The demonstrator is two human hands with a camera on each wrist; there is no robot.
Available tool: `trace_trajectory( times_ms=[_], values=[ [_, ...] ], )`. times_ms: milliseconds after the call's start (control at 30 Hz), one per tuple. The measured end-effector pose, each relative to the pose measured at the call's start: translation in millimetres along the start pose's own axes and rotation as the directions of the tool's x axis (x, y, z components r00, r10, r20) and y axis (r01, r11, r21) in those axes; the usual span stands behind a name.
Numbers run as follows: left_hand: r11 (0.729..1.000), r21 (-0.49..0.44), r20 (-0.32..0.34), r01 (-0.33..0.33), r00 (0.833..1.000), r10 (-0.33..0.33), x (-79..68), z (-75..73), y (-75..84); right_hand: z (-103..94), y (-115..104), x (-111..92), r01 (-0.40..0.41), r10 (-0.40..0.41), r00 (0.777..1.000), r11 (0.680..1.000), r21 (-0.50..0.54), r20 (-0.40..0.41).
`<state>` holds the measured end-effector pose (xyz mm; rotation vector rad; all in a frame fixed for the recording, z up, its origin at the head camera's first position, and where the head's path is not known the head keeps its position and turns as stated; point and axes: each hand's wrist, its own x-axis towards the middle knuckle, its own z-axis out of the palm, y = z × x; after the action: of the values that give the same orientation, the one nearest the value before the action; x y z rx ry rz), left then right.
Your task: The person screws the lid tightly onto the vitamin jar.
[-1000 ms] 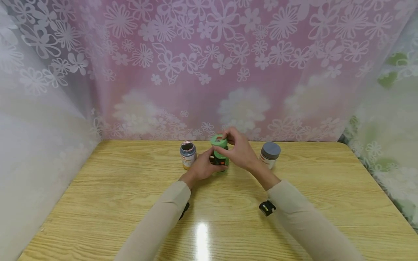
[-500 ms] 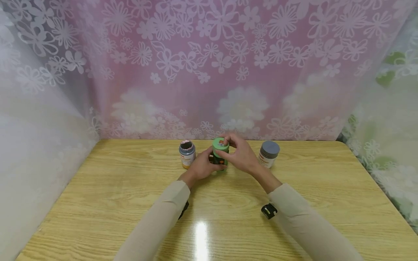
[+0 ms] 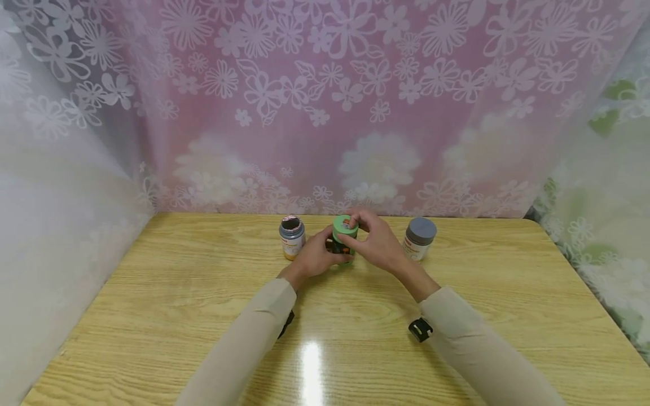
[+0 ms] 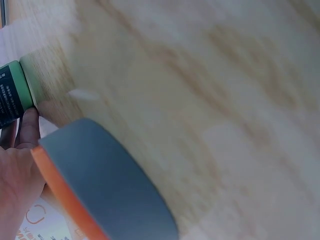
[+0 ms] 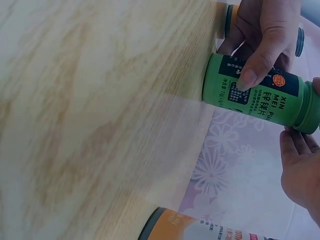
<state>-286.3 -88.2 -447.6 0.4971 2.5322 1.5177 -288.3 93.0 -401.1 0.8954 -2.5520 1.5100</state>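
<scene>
Hands [image 3: 315,258] [image 3: 377,243] hold the green bottle [image 5: 265,95], its lid [image 3: 342,228] seemingly lower now.

Curtain [image 3: 304,135]: we see pink, white-flowered fabric, twelve o'clock.
Table [image 3: 167,293]: wood-grained, reaching six o'clock.
Glare [image 3: 312,369]: white streak, six o'clock.

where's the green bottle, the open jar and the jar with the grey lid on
Green bottle [image 5: 270,102], right wrist view: on its printed side
Open jar [image 3: 293,244], head view: on its white label
Jar with the grey lid [image 3: 421,235], head view: on the lid
</scene>
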Motion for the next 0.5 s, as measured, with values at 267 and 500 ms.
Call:
trace_trajectory(
  times_ms=[267,500],
  values=[
    [1.000,0.000,-0.004,-0.005,1.000,0.005,-0.8,-0.1,-0.6,-4.0,-5.3,1.8,0.007,-0.005,0.999,0.999,-0.036,0.045],
    [1.000,0.000,-0.003,-0.003,1.000,0.003,-1.1,0.9,-0.8,-15.8,-15.4,9.8,-0.012,0.036,0.987,0.989,-0.148,0.158]
  ],
)
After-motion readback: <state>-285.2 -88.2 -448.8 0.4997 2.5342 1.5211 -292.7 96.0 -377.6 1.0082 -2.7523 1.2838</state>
